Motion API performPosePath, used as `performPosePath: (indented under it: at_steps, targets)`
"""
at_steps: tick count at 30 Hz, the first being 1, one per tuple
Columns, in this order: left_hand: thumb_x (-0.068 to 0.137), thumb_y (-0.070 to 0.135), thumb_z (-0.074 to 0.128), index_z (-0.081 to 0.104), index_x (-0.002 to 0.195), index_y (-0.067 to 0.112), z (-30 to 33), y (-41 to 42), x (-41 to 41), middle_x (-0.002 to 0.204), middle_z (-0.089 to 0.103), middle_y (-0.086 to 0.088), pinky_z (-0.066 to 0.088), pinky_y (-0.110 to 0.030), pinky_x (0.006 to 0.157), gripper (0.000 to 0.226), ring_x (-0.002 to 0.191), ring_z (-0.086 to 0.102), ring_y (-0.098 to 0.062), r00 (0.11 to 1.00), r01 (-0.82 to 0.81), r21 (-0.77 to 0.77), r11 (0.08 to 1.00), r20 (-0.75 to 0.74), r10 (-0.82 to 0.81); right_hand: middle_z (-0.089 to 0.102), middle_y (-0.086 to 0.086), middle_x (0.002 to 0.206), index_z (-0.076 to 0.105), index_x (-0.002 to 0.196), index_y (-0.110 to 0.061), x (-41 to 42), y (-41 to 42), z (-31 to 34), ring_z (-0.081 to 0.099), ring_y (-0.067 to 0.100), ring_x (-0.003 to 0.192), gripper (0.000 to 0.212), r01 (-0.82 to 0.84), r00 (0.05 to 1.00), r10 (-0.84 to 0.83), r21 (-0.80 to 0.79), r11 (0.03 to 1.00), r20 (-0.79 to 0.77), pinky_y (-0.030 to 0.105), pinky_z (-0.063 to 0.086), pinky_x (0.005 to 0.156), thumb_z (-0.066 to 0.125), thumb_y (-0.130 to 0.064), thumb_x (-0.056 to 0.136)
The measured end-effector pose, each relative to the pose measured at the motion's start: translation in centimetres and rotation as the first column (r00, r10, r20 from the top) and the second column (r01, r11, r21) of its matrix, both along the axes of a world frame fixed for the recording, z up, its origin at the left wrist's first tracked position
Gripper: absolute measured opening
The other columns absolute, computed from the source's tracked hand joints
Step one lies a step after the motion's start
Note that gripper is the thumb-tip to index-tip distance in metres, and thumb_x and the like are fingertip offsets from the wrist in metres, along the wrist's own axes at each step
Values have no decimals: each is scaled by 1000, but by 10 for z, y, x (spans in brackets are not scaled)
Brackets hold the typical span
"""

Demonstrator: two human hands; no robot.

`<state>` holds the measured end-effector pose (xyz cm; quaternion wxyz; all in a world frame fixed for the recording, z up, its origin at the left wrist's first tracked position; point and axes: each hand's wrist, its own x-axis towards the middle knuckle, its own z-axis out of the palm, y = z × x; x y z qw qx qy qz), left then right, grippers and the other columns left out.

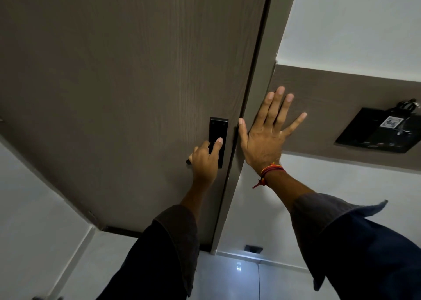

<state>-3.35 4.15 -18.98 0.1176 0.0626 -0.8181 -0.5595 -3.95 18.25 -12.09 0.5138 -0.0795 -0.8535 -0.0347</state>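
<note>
There was one door [114, 83], filling the view from nine to twelve o'clock. It carried one black lock plate [218, 131] and one handle [188, 162]. Two hands showed: the left hand [205, 160] near the centre, curled round that handle, and the right hand [266, 135] just toward three o'clock of it, spread flat. Two dark sleeves [164, 254] came in from six o'clock. One red thread band [270, 172] circled the right wrist. At three o'clock hung one black wall box [376, 133] bearing one sticker [391, 122]. Toward six o'clock sat one wall socket [254, 249] and one cable [259, 281].
</note>
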Motion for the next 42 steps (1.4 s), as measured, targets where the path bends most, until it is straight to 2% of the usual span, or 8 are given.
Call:
performPosePath:
  at_steps: [5, 12, 17, 22, 28, 31, 37, 42]
  targets:
    - [98, 61, 50, 67, 120, 6, 2, -8, 6, 121, 62, -17, 50, -52, 103, 62, 120, 57, -34, 994, 60, 12, 998, 91, -61, 12, 12, 166, 6, 162, -7, 3, 1, 2, -5, 32, 161, 89, 11, 999, -10, -15, 1000, 32, 73, -2, 122, 41, -64, 104]
    - [99, 66, 38, 68, 101, 5, 14, -23, 32, 104, 70, -16, 47, -56, 104, 69, 112, 59, -33, 992, 112, -245, 963, 81, -94, 11, 12, 171, 5, 165, -12, 20, 5, 8, 13, 32, 158, 80, -48, 997, 48, 7, 999, 64, 72, 12, 122, 34, -59, 108]
    - [99, 70, 32, 60, 72, 10, 35, -30, 49, 82, 72, -13, 49, -49, 99, 72, 91, 66, -32, 997, 63, -659, 750, 5, -80, 13, 12, 174, 10, 167, -10, 35, 8, 15, 9, 30, 160, 78, -101, 988, 101, -8, 995, 119, 70, 15, 124, 34, -56, 109]
    - [98, 72, 29, 69, 75, 3, 54, -21, 71, 79, 73, -16, 52, -50, 99, 83, 78, 69, -30, 990, 98, -788, 607, 137, 17, 16, 12, 176, 15, 167, -9, 44, 9, 21, 9, 29, 162, 78, -180, 969, 186, -53, 982, 162, 68, 6, 125, 37, -56, 109]
    - [99, 55, 47, 72, 110, 4, 77, -9, 95, 118, 71, -20, 47, -45, 100, 58, 113, 64, -36, 956, 142, -905, 402, 231, 182, 12, 13, 176, 13, 167, -9, 55, 22, 23, 14, 32, 163, 77, -305, 922, 308, -52, 951, 234, 66, 1, 124, 32, -56, 109]
    - [101, 50, 47, 65, 130, 7, 87, 4, 104, 141, 60, -22, 34, -50, 118, 56, 135, 51, -38, 921, 191, -937, 293, 274, 276, 9, 12, 177, 11, 168, -8, 60, 31, 25, 11, 31, 164, 77, -359, 895, 356, -42, 933, 270, 65, -1, 124, 20, -57, 108]
    - [108, 34, 38, 10, 157, -10, 79, 17, 132, 168, 14, -27, 14, -48, 130, 71, 158, 11, -39, 854, 124, -920, 371, 290, 432, 6, 13, 177, 7, 168, -8, 65, 38, 20, 9, 31, 164, 79, -456, 836, 459, -86, 886, 300, 67, 3, 126, 18, -59, 108]
    - [109, 32, 38, 1, 159, -5, 73, 11, 155, 171, 4, -23, 9, -47, 129, 73, 159, 3, -34, 858, 62, -877, 477, 291, 423, 3, 12, 177, 5, 168, -10, 76, 40, 15, 7, 33, 164, 81, -516, 789, 512, -85, 852, 341, 70, 7, 126, 18, -63, 107]
